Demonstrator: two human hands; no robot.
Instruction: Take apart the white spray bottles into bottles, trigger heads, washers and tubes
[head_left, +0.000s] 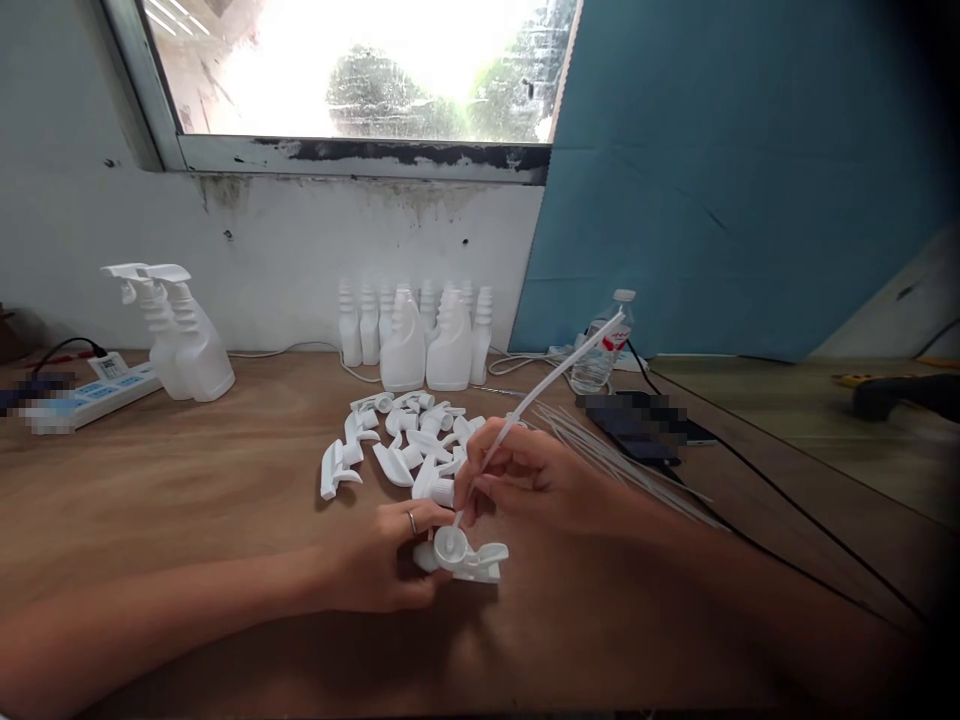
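Observation:
My left hand (401,555), with a ring on one finger, grips a white trigger spray head (480,563) low over the table. The round collar of this spray head faces up. Between the fingers of my right hand (517,475) is a long thin white dip tube (566,362), slanting up to the right. The tube's lower end is at the collar; I cannot tell whether it is inside. Just beyond my hands lies a pile of loose white spray heads (430,445). More thin tubes (615,455) lie to the right, partly behind my right forearm.
White bottles without heads (405,345) stand by the wall. Two bottles with spray heads (191,345) stand at the left beside a power strip (97,395). On the right are a clear water bottle (592,370), a dark phone (630,425) and black cables (787,485).

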